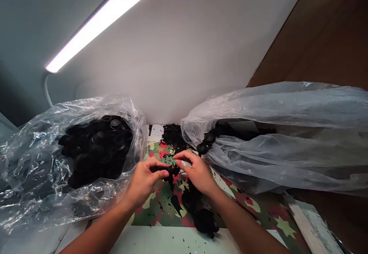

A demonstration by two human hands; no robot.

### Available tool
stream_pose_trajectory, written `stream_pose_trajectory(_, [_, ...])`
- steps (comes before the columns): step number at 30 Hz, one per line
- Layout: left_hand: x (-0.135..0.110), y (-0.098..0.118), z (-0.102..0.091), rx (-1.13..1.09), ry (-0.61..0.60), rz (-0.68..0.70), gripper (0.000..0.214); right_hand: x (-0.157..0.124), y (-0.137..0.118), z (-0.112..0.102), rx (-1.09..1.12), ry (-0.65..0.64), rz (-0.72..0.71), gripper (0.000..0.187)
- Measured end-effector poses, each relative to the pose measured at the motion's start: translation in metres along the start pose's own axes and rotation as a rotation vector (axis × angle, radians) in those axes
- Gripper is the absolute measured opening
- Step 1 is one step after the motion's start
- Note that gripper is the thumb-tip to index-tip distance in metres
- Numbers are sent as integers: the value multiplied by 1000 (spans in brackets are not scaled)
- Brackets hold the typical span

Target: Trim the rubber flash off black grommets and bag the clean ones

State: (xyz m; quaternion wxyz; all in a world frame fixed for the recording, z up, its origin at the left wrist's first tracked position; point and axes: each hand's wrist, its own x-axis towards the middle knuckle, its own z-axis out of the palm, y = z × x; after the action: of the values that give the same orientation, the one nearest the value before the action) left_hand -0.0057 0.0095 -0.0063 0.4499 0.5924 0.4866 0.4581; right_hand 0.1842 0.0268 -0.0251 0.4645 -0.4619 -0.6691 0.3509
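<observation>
centrally, a black piece (172,174) shows between the two hands, over a camouflage-patterned cover (146,217). thumb and forefinger of the left hand (143,179) and right hand (198,171) curve toward it; whether either grips it cannot be told. nearer, black parts (204,220); farther, black scraps (174,136). left, a clear bag (31,158) with black ribbed pieces (96,148); right, a translucent bag (258,169); above left, a lit lamp (106,24).

I saw a lit tube lamp (106,26) slanting across the upper left of the frame, a pale wall (186,62) behind it, and brown cardboard (322,35) rising at the upper right.
</observation>
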Motion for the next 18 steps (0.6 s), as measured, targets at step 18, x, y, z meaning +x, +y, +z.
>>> stream_pose_trajectory(18, [-6,4,15,197,-64,73,7,-15,-15,22,-99,148,-153,17])
